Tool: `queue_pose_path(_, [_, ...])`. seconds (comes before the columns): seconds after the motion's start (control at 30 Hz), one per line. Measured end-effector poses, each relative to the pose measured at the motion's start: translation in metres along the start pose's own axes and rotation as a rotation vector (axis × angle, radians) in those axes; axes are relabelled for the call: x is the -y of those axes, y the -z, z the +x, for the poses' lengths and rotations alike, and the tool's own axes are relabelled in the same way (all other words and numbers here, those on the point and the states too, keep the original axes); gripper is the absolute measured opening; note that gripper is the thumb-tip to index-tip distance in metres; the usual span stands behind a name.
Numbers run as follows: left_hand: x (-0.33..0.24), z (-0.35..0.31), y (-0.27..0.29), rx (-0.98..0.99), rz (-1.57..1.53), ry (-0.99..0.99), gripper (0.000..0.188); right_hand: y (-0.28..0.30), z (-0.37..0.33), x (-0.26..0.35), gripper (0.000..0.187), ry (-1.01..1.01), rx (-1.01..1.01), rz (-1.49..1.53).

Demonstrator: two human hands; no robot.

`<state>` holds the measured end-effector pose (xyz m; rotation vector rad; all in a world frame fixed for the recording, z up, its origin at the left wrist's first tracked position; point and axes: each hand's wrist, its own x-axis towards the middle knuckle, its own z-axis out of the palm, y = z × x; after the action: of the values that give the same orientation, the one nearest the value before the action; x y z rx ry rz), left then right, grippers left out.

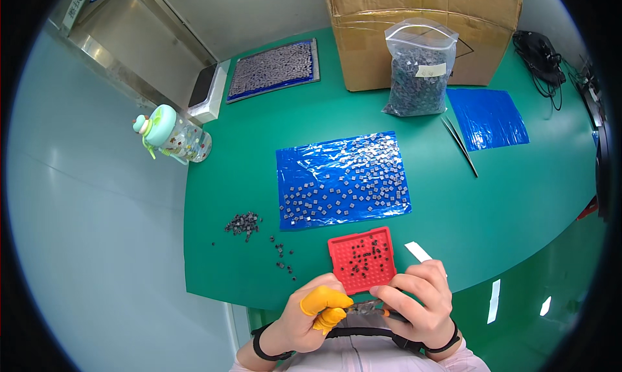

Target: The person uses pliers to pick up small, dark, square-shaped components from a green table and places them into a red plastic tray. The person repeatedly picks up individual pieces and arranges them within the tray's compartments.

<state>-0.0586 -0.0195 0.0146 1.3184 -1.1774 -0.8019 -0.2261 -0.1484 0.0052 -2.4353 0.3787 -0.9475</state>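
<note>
My right hand is closed around a small pair of pliers with a metal head and orange-and-black handles. The pliers point left, toward my left hand. Yellow finger cots cover the thumb and forefinger of that hand, which are pinched together at the pliers' tip. Whatever sits between them is too small to make out. Just beyond both hands lies a red pegged tray, with many small dark pieces scattered in it. My right fingertips are close to its near edge.
A blue sheet bears many small silvery squares. Left of the tray is a pile of dark pieces. Farther off are tweezers, another blue sheet, a filled zip bag, a cardboard box, a loaded panel and a bottle.
</note>
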Motion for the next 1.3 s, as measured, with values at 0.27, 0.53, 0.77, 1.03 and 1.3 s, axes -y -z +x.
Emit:
queue_pose_path(0.27, [0.001,-0.006,0.005,0.113,-0.198,0.291,0.022,0.002,-0.001,0.001,0.048,-0.006,0.010,-0.003])
queue_pose_path(0.53, [0.000,-0.004,-0.013,-0.216,-0.485,0.013,0.034,0.003,0.000,0.000,0.049,-0.059,-0.020,0.026])
queue_pose_path(0.77, [-0.002,-0.010,-0.005,-0.250,-0.136,0.093,0.027,-0.001,0.001,0.005,0.046,-0.090,-0.047,0.088])
queue_pose_path(1.03, [-0.007,-0.006,-0.006,-0.296,-0.580,0.283,0.025,0.008,-0.001,0.004,0.051,-0.083,-0.022,0.010])
queue_pose_path(1.3, [-0.006,-0.005,0.013,-0.249,-0.659,0.404,0.021,0.008,-0.002,-0.010,0.044,-0.220,0.172,-0.301])
